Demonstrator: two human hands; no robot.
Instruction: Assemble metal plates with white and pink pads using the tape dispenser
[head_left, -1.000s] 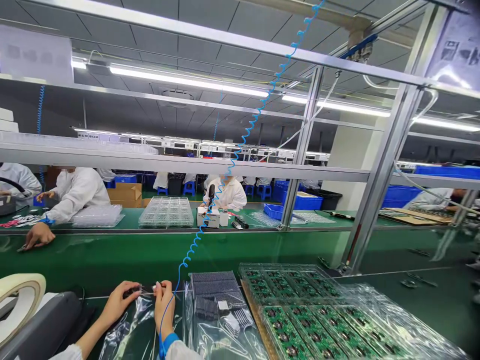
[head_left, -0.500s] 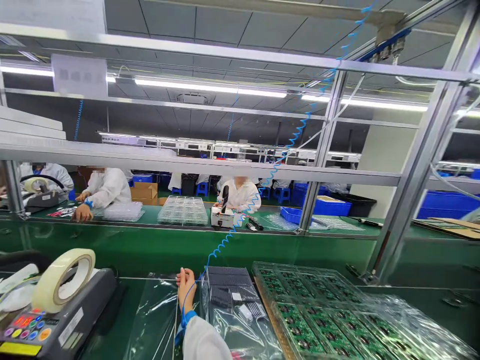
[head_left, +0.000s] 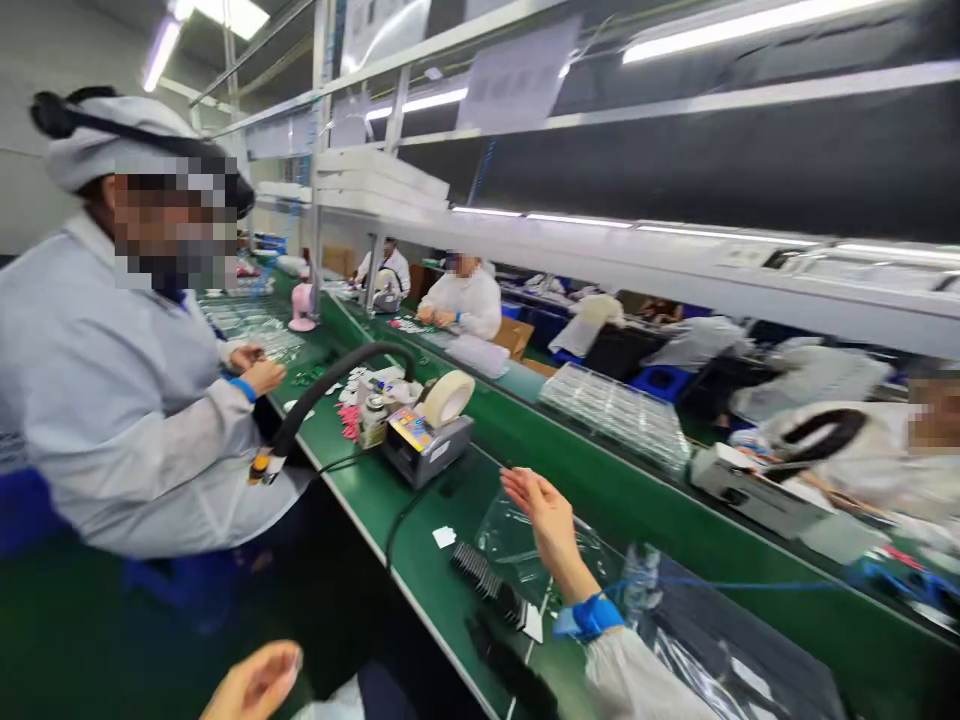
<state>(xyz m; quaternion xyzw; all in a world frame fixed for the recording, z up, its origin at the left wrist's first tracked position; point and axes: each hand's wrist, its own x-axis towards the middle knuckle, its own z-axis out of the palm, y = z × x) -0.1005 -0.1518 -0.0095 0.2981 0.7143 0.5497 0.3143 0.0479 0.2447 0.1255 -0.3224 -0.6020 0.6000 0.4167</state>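
**STATUS OF WORK AND HAND CONDITION AT THE BENCH**

**1. Progress.** The work in hand concerned a clear plastic bag (head_left: 504,535) and a row of black ribbed parts (head_left: 486,580). Both lay on the green bench (head_left: 352,472). The bag lay flat, and the ribbed parts lay just beside its near edge, outside it. A small white label (head_left: 444,537) lay near both. Whether the bag contained anything could not be determined. Neither hand held an item, so the handling was judged to be at a pause between operations. The parts were judged not yet bagged.

**2. Right hand.** The right hand (head_left: 546,520) was raised over the bag with the palm turned sideways. Its fingers (head_left: 521,482) were extended and spread, gripping nothing. No contact with the bag could be confirmed, and the hand appeared to be clear of it. A blue wrist strap (head_left: 592,617) encircled the wrist.

**3. Left hand.** The left hand (head_left: 255,685) was low, off the near edge of the bench and well apart from the bag and parts. Its fingers were loosely open, and nothing showed in the palm. The hand was blurred, so fine detail was not readable.

**4. Surroundings.** A tape dispenser (head_left: 420,450) carrying a tape roll (head_left: 448,398) stood beyond the bag. A co-worker (head_left: 112,400) in a white coat sat at the next station with both hands at their own work. Stacked clear trays (head_left: 615,410) lay on the far bench.
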